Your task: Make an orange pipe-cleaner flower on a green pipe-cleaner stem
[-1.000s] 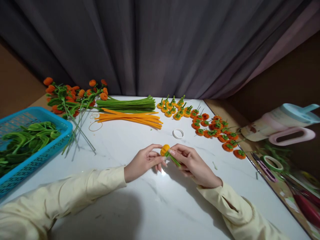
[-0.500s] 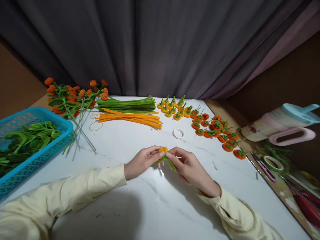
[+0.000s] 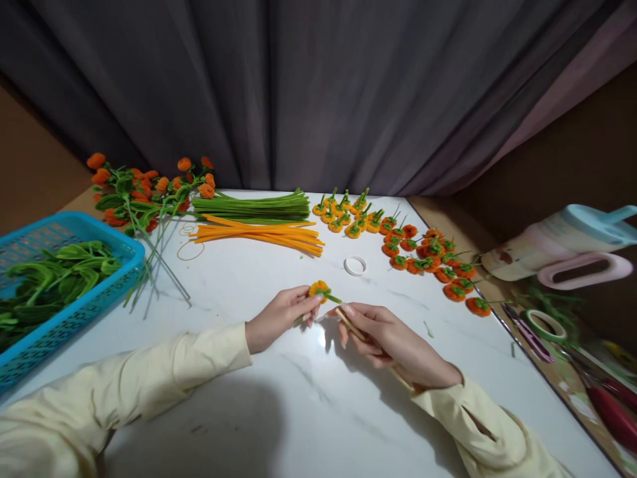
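My left hand (image 3: 291,311) pinches a small yellow-orange pipe-cleaner flower (image 3: 317,288) between thumb and fingers. A fuzzy green stem (image 3: 332,298) sticks out from it to the right, and more green shows under the fingers. Close by on the right, my right hand (image 3: 378,332) is closed around a thin tan stick-like tool (image 3: 352,323), whose tip is near the green stem; I cannot tell whether they touch. Behind the hands lie a bundle of orange pipe cleaners (image 3: 259,234), a bundle of green pipe cleaners (image 3: 253,208) and a white ring (image 3: 355,266), perhaps a tape roll.
Several yellow flower heads (image 3: 353,229) and orange flower heads (image 3: 430,251) stand at the back right. Stemmed orange flowers (image 3: 144,189) lie back left, behind a blue basket (image 3: 134,265) of green leaves. At right are a tumbler (image 3: 537,242), scissors (image 3: 530,335) and green tape (image 3: 545,325).
My hands have moved apart, the right one back and to the right. The tan tool now shows in my right hand. The flower has turned, with its green stem pointing right.
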`<action>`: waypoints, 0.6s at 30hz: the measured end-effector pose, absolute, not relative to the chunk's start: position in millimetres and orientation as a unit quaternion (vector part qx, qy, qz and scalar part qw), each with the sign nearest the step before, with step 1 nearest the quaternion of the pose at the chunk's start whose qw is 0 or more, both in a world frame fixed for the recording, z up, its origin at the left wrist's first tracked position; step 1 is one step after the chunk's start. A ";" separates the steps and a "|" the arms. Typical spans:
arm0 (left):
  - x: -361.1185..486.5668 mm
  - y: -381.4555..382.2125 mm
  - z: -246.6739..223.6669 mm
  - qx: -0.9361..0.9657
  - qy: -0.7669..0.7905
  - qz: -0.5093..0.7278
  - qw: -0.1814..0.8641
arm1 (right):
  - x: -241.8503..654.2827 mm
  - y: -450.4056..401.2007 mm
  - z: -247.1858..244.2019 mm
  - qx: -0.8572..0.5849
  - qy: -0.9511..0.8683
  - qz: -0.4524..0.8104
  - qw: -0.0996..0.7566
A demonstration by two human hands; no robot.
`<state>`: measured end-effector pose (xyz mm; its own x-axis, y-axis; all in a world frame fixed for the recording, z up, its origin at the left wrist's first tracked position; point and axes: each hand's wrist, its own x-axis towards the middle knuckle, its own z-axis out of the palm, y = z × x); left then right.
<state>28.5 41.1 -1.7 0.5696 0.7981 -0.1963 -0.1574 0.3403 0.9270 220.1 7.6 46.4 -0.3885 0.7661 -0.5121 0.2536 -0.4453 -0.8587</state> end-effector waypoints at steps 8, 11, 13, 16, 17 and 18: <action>24.2 51.2 -3.5 0.249 0.269 0.240 0.899 | 232.7 18.9 -5.8 -0.538 -0.798 0.172 0.211; 23.2 52.1 -4.5 0.206 0.253 0.211 0.921 | 234.5 19.6 -13.9 -0.496 -0.845 0.090 0.179; 22.7 52.1 -5.6 0.187 0.255 0.192 0.929 | 235.1 20.3 -16.3 -0.470 -0.861 0.058 0.184; 22.3 52.4 -7.1 0.168 0.255 0.162 0.938 | 235.5 20.7 -16.4 -0.443 -0.868 0.043 0.221; 22.3 52.7 -7.4 0.170 0.254 0.155 0.940 | 235.5 20.2 -15.2 -0.433 -0.867 0.039 0.243; 22.4 52.9 -7.5 0.174 0.253 0.148 0.940 | 235.5 19.3 -13.4 -0.419 -0.867 0.032 0.267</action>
